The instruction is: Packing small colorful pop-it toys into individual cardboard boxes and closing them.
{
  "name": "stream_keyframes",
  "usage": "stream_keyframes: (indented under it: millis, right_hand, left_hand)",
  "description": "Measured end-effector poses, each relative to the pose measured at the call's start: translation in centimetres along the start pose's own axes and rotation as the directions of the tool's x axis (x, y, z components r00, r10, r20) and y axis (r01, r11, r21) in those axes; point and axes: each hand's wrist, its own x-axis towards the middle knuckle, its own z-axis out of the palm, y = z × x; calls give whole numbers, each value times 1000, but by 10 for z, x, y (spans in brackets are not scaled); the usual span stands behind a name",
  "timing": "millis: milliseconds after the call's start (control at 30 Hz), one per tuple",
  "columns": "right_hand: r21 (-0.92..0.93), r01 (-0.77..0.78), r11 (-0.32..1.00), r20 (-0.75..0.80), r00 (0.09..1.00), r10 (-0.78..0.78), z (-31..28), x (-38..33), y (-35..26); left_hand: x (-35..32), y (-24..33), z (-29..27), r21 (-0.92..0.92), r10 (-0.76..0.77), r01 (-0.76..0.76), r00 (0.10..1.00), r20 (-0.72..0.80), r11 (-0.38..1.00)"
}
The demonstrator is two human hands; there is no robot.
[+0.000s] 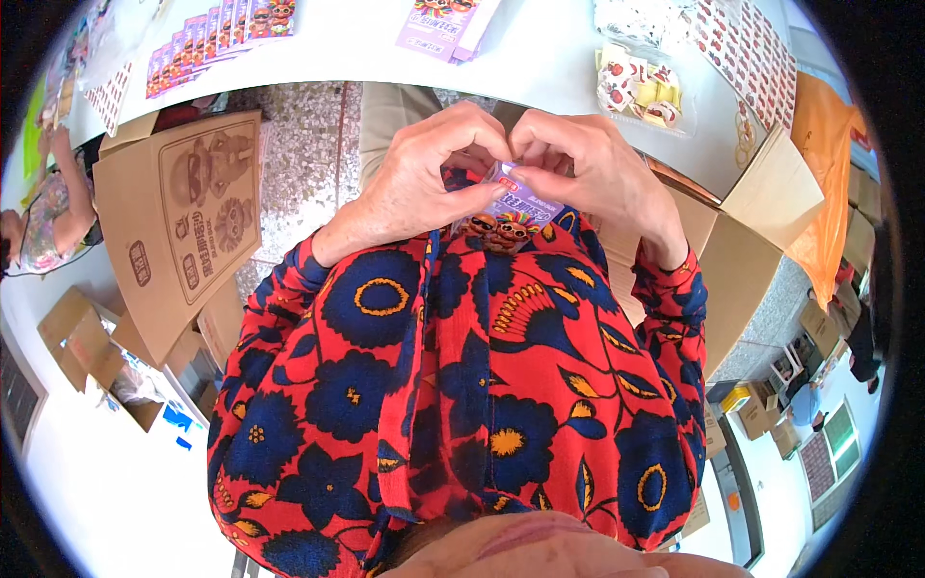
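Close to my chest I hold a small flat purple packet (pixel 525 204) with cartoon figures on its lower part. My left hand (pixel 424 173) pinches its top edge from the left, thumb and fingertips pressed together. From the right, my right hand (pixel 597 169) pinches the same top edge, its thumb lying over the packet's upper front. The two sets of fingertips nearly meet there. Whether the packet's top is torn or sealed is hidden by my fingers.
On the white table (pixel 337 58) lie a fanned row of purple packets (pixel 207 43), a purple packet stack (pixel 448 29), a clear bag of small pieces (pixel 641 91) and printed sticker sheets (pixel 742 58). Cardboard boxes (pixel 183 222) flank me. Another person (pixel 58 212) sits at the far left.
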Motion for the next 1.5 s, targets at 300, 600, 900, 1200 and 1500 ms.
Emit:
stream_keyframes:
  millis: [300,600,900,1200,1500]
  right_hand:
    - [-49,12,999,25,1000,-11,0,-1,2]
    - [87,-27,996,-117,992,37,5,-7,5]
    - [69,-44,997,-121,991,52,9,-7,3]
    - [121,-119,985,-122,983,134,8,-12,3]
    - [-36,-29,999,-149,989,24,11,-12,-3]
  left_hand:
    - [-4,-11,1,-17,-84,84,996,-40,996]
    - [-5,-11,2,27,-266,265,962,61,964]
    - [-13,-13,1,32,-200,198,978,54,980]
    - [-8,-7,-9,455,173,-257,960,218,853]
    - [-11,-10,-14,390,169,-247,960,224,887]
